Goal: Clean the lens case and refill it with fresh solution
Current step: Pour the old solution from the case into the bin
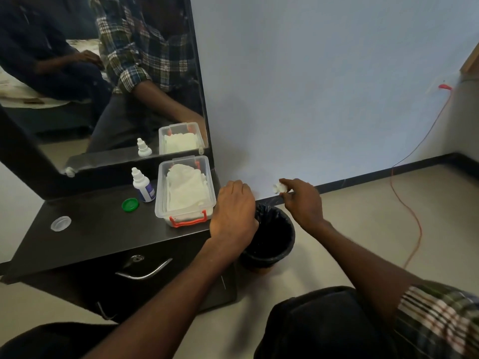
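Hands come first: your left hand [233, 211] hangs knuckles-up over the rim of the black lined bin [269, 237] with fingers curled under, so I cannot tell what it holds, while your right hand [302, 200] pinches a small crumpled white wad [279, 188] at its fingertips beyond the bin. Left of them, on the dark desk [98, 234], lie a clear round cap [61, 223] and a green cap [130, 204]. Farther back stand the white solution bottle [142, 186] and, just beside it, the clear tub of white tissues [185, 190], against the mirror [103, 73].
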